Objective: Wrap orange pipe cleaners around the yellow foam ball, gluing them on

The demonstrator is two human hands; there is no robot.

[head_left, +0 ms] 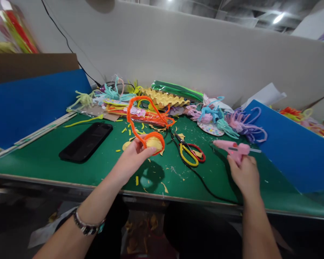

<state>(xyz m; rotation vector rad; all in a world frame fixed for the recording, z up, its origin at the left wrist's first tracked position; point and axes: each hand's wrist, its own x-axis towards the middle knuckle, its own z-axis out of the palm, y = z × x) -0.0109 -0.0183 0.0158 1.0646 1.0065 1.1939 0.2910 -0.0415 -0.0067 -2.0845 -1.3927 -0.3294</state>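
Observation:
Between the thumb and fingers of my left hand (139,153) is a pale yellow rounded piece (154,144). An orange pipe cleaner (129,109) runs around its edge, and the rest of it loops up and away over the table. My right hand (245,176) is wrapped round the handle of a pink glue gun (232,148), whose nozzle points left. A clear glue stick (255,150) juts from its back. Scissors (189,154) with a yellow and a red handle lie between my hands, beside a black cord (205,185).
A black phone (86,142) lies on the green table (78,172) at left. Bundled pipe cleaners (178,90) and a yellow egg-carton-like sheet (162,98) are heaped along the back. Blue panels (294,147) stand at both sides. Yellow scraps (164,187) are scattered about.

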